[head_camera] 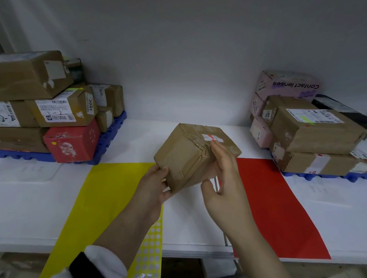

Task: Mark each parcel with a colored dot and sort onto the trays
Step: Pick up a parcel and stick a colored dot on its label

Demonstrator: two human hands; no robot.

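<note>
Left hand (155, 184) and right hand (225, 176) both grip the brown box (186, 152), so hold it steady and press a sticker from the dot sheet (151, 245) on flat.

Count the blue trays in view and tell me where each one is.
2. The left tray sits far left, the right tray far right, each under stacked parcels that hide most of it. Another behind the stacks cannot be ruled out.

Bare table (148, 134) lies between left parcel stack (50, 107) and right parcel stack (309, 132).
</note>
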